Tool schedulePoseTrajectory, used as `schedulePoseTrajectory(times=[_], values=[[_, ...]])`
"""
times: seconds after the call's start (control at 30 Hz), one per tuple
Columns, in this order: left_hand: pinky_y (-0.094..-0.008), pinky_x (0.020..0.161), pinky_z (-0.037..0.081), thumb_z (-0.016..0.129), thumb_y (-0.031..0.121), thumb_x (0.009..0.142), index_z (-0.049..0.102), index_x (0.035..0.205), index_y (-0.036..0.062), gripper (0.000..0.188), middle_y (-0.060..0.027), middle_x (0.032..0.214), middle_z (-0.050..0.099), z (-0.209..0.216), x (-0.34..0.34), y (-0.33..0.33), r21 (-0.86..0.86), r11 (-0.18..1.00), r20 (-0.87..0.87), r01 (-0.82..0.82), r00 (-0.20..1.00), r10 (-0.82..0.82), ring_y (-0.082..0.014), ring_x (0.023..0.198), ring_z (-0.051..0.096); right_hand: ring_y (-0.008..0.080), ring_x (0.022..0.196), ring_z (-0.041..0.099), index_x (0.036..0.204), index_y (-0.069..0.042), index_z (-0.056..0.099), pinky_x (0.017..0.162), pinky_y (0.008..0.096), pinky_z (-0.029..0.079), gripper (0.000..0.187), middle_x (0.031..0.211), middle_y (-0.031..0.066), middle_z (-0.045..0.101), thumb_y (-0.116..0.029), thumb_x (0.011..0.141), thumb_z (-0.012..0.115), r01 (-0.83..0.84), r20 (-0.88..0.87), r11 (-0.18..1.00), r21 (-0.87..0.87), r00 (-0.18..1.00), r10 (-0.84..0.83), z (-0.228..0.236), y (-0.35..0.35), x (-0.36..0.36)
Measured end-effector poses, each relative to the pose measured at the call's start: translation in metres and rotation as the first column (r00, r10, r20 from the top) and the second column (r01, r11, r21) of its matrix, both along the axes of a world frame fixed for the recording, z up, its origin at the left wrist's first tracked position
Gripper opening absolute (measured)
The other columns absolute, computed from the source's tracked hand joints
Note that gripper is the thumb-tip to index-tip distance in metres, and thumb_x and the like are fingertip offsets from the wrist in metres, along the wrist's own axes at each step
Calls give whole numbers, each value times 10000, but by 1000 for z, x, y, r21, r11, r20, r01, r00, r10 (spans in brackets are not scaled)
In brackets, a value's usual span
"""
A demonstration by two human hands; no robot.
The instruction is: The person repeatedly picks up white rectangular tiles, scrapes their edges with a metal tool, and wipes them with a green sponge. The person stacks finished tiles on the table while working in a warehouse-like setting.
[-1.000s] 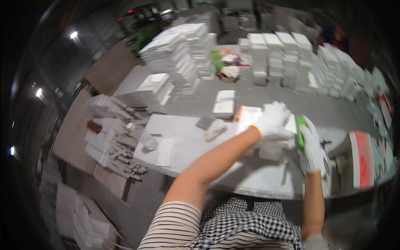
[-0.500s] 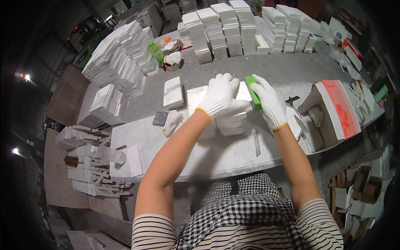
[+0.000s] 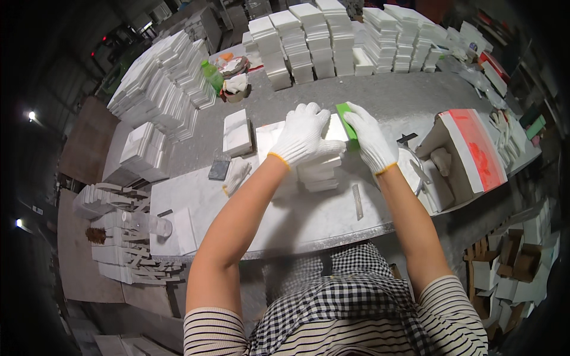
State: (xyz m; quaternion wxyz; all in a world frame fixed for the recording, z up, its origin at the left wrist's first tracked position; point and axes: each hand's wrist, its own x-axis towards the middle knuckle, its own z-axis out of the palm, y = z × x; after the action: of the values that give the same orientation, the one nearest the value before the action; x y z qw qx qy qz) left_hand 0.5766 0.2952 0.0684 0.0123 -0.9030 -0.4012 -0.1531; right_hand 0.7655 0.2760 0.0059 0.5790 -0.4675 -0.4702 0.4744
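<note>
My left hand (image 3: 301, 135), in a white knit glove, lies flat with its fingers stretched out on top of a short stack of white marble-like tiles (image 3: 319, 177). The top tile reaches out past my fingers on both sides. My right hand (image 3: 369, 136), gloved the same way, grips a green rectangular block (image 3: 348, 126) from its right side. That block stands on its narrow side at the right edge of the top tile; whether its face touches the edge cannot be told. To the left sits a smaller tile stack (image 3: 237, 132).
A metal strip (image 3: 358, 202) lies near the front edge. A dark square pad (image 3: 219, 170) and a glove (image 3: 237, 172) are left. An open box (image 3: 457, 166) stands right, beside a round white container (image 3: 409, 169). Tall tile stacks (image 3: 279, 53) line the back; a green bottle (image 3: 211, 74) stands near them.
The whole view has shifted slightly, so everything sits a little further left. Both hands and the green block keep nearly the same places on the stack.
</note>
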Motion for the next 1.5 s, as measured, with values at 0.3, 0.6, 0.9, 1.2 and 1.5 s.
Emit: schedulePoseTrajectory(times=[0.3,0.6,0.9,1.2,1.5], values=[[-483,851,469,756,594,697,660,954,45,613,-169,1014,606,-2,-5,-3,-8,1000,17,-12,1000,12,-370,1007,569,187,1217,579,1470,35,488,1020,310,479,525,1378,128,605,-188,1007,599,-51,-13,998,-28,999,51,-12,-44,7],[-481,863,481,760,596,704,676,1008,40,640,-156,1031,613,0,-4,-2,-1,1000,6,-5,1000,5,-362,1021,576,239,1278,554,1438,41,524,1071,329,433,535,1413,174,593,-234,984,596,-40,-92,999,-31,995,37,-8,-16,-1],[-483,880,477,754,608,708,682,1045,29,674,-173,1058,603,-8,-4,2,32,999,49,16,999,-17,-357,1050,566,327,1313,569,1434,37,522,1096,370,433,586,1427,233,584,-286,953,606,32,405,988,152,910,-91,24,-4,-1],[-468,873,474,740,625,713,676,1023,24,680,-165,1048,601,-7,-7,-4,46,999,48,-3,999,1,-352,1027,562,351,1295,588,1434,-4,539,1087,405,450,578,1420,216,593,-347,971,582,8,503,997,80,863,-47,32,-66,1],[-482,927,464,766,564,681,680,1131,21,710,-203,1101,604,-4,-5,-2,-31,999,51,-18,998,20,-397,1080,548,399,1250,590,1386,-34,580,1061,424,461,556,1356,233,620,-383,953,564,32,612,980,197,777,-149,33,1,-8]])
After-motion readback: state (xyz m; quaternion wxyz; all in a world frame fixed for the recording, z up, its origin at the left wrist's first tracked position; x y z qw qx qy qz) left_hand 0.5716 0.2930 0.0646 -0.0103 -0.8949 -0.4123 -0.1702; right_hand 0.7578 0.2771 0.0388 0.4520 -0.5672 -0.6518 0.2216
